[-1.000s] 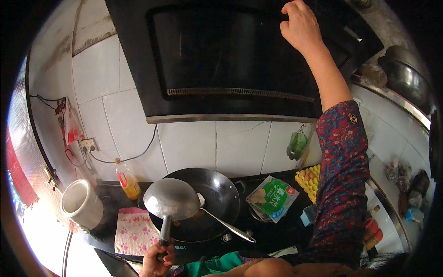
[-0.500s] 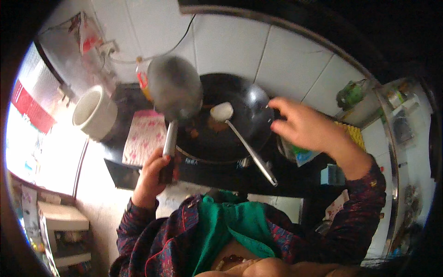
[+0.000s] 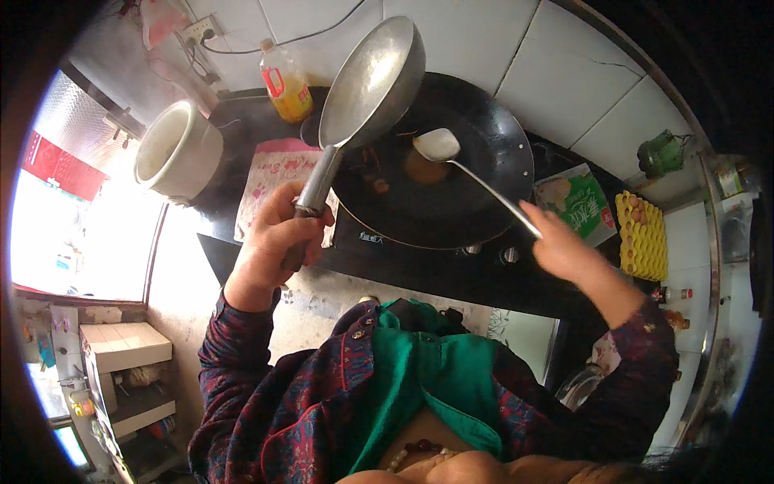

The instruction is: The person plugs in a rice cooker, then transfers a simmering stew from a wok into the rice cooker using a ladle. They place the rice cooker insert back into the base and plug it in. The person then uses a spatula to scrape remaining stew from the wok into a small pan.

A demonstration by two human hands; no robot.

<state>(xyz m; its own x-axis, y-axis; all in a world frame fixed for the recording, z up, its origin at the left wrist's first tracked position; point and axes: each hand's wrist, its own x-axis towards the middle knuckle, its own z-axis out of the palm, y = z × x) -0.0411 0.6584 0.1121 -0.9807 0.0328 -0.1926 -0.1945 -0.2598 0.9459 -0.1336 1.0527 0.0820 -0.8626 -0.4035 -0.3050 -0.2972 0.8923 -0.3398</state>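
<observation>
A silvery metal pan (image 3: 369, 77) hangs over the left part of a large black wok (image 3: 476, 202), tilted so its hollow inside faces left. My left hand (image 3: 278, 234) is closed round the dark grip of the pan's handle. In the wok stands a metal spatula (image 3: 438, 145), its pale-looking blade resting by a small brownish puddle and a few food scraps. My right hand (image 3: 568, 246) grips the end of the spatula's long handle, beyond the wok's right front rim.
Left of the wok lie a pink-and-white patterned cloth (image 3: 270, 169) and a white pot (image 3: 193, 157). A bottle of yellow oil (image 3: 286, 93) stands behind. On the right are a green-and-white package (image 3: 576, 202) and a yellow egg tray (image 3: 642, 238). Stove knobs (image 3: 509, 255) line the front.
My right hand has come from above the wok's right rim down onto the spatula handle. The pan in my left hand has turned and tilted. The whole view has shifted.
</observation>
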